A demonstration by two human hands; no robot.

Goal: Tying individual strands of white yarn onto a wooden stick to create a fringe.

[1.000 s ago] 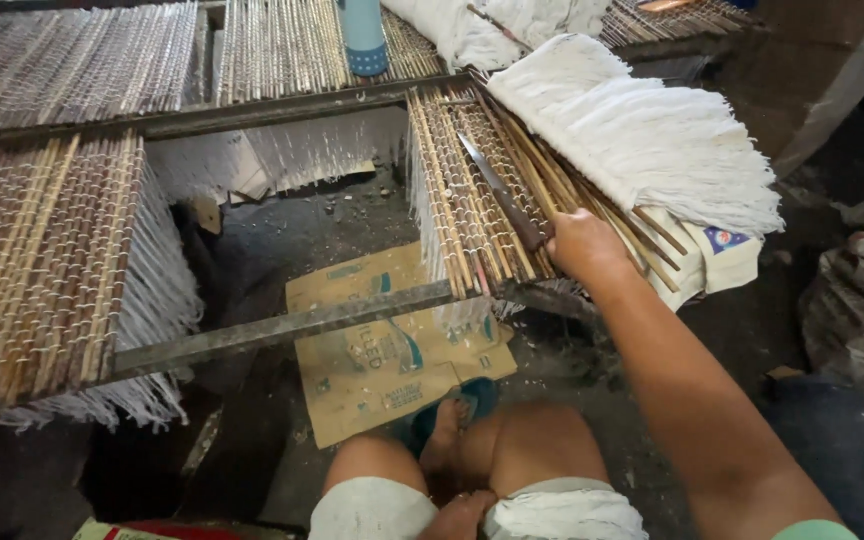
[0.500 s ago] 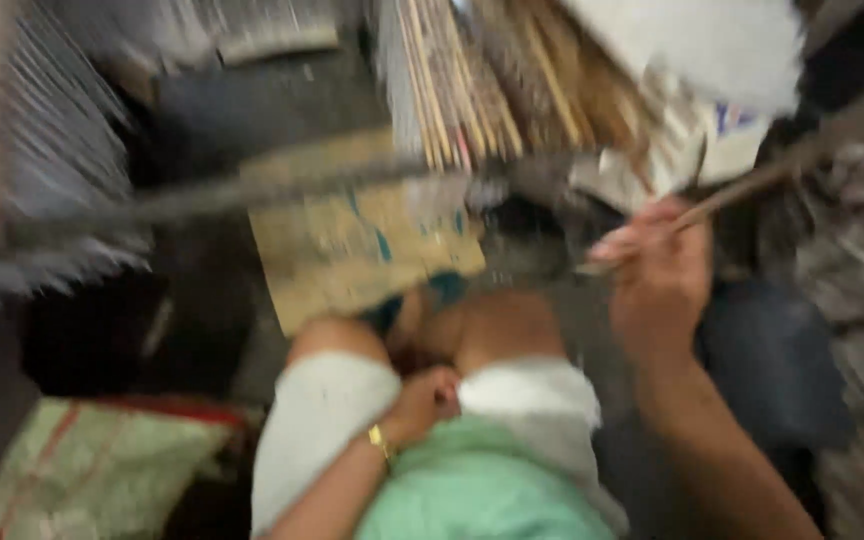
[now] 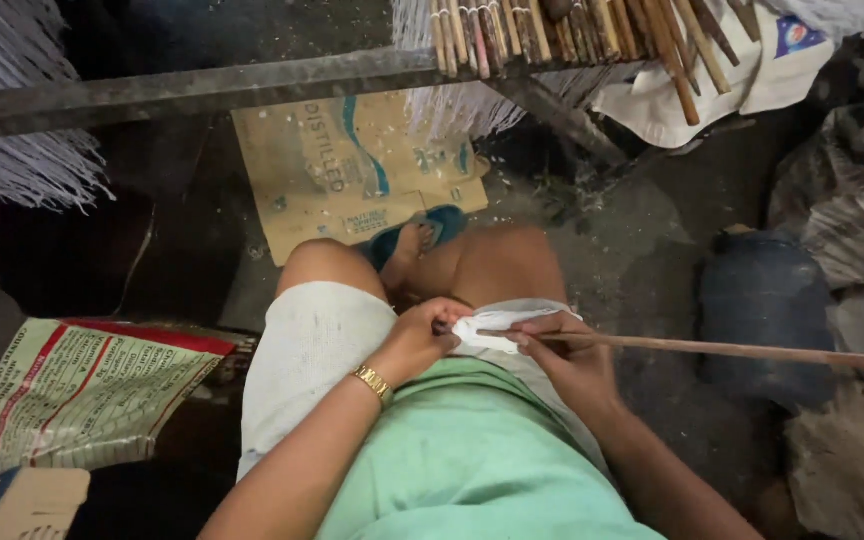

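I sit with my knees up, looking down at my lap. My right hand (image 3: 569,358) grips one end of a long thin wooden stick (image 3: 742,351) that runs off to the right edge. My left hand (image 3: 422,335), with a gold bracelet at the wrist, pinches a small white wad of cloth or fibre (image 3: 482,332) against the stick's near end. Both hands meet over my white shorts (image 3: 317,350) and green shirt (image 3: 462,460).
A flattened cardboard sheet (image 3: 342,165) lies on the floor by my foot in a blue sandal (image 3: 432,228). A metal bar (image 3: 182,88) crosses above, with bundled sticks and white fibre (image 3: 572,30) at top right. A printed sack (image 3: 82,390) lies left; a dark blue container (image 3: 767,300) stands right.
My right hand took a stick from the rack and brought it down to my lap. The view dropped from the racks to my knees, and my left hand joined at the stick's end.
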